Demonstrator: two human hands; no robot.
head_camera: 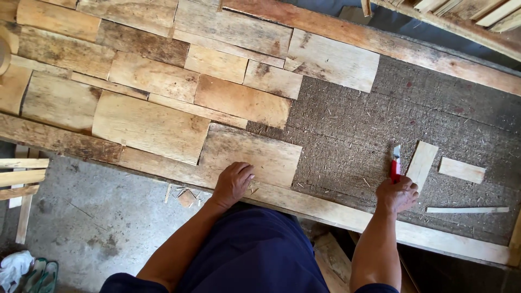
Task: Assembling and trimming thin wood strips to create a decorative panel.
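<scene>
On the near rail [325,209] of the bench, your left hand [232,183] lies flat and spread, palm down on a wood tile [255,154] at the edge of the laid patchwork, gripping nothing. Your right hand [397,195] is closed around a red-handled knife [395,165], blade pointing up and away from you over the bare fibre mat [358,125]. A loose strip [421,163] lies just beside the blade, a short offcut [461,170] and a thin sliver [467,209] further right. You risk a slip: the blade is exposed and close to that strip, so a pull toward your body could send it off the wood and at your wrist or lap. Your left hand, pressing only lightly, may let the tile shift against its neighbours. Scraps [186,198] on the floor below could roll underfoot
</scene>
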